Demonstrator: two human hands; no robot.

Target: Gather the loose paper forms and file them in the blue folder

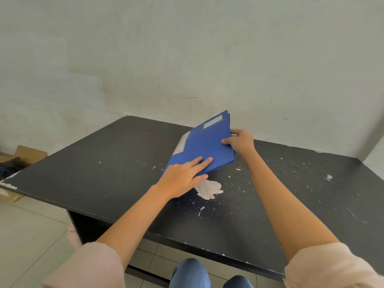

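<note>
Blue folder (204,144) sits closed near the middle of the black desk (99,163), turned at an angle, its far end apparently raised off the surface while the near corner stays down. The right hand (241,142) grasps the folder's right edge, thumb on the cover and fingers curled underneath, likely to lift or steady that side. The left hand (182,179) lies on the near corner with straight fingers pressing the cover flat, gripping nothing; this probably keeps the folder from sliding as the other side is handled. A pale strip along the folder's left edge looks like the paper forms (182,143) already inside, though it is too narrow to be certain. No loose sheets show on the desk, so the filing seems nearly finished. A white chipped patch (208,189) marks the desk just beside the left hand, and a cardboard box (27,154) stands on the floor at the far left.
</note>
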